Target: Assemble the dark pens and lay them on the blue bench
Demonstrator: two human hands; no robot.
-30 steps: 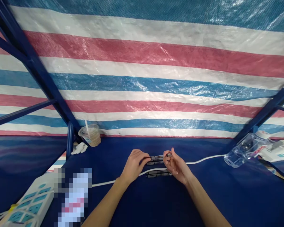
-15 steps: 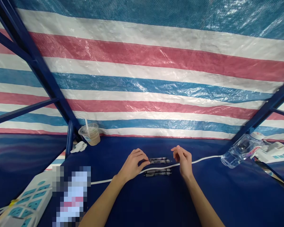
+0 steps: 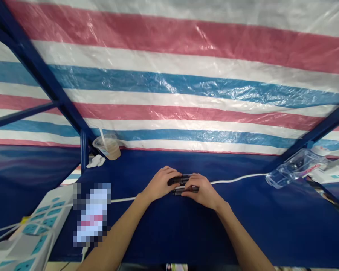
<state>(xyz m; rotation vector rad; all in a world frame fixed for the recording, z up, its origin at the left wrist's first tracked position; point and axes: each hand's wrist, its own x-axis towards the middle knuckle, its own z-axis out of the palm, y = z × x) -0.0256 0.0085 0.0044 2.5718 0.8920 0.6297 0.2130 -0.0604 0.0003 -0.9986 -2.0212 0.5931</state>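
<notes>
Several dark pens with clear parts lie side by side on the blue tabletop, in an upper group [image 3: 184, 179] and a lower group [image 3: 177, 193]. A white cable [image 3: 228, 181] runs between the two groups. My left hand [image 3: 161, 184] has its thumb and fingers closed around the left end of the upper pens. My right hand [image 3: 202, 191] reaches over from the right, fingers curled down on the pens, its thumb by the lower ones. Both hands partly cover the pens, so how many each one grips is hidden.
A plastic cup with a straw [image 3: 109, 148] and crumpled tissue [image 3: 96, 161] stand at the back left. Power strips lie at left [image 3: 42, 220] and right [image 3: 335, 171]. A pixelated phone-like object [image 3: 93, 212] is beside my left forearm. A clear bottle [image 3: 295, 167] lies at right.
My right hand has moved left and down onto the pens, beside my left hand. My left hand stays at the pens' left end. The view has tilted down.
</notes>
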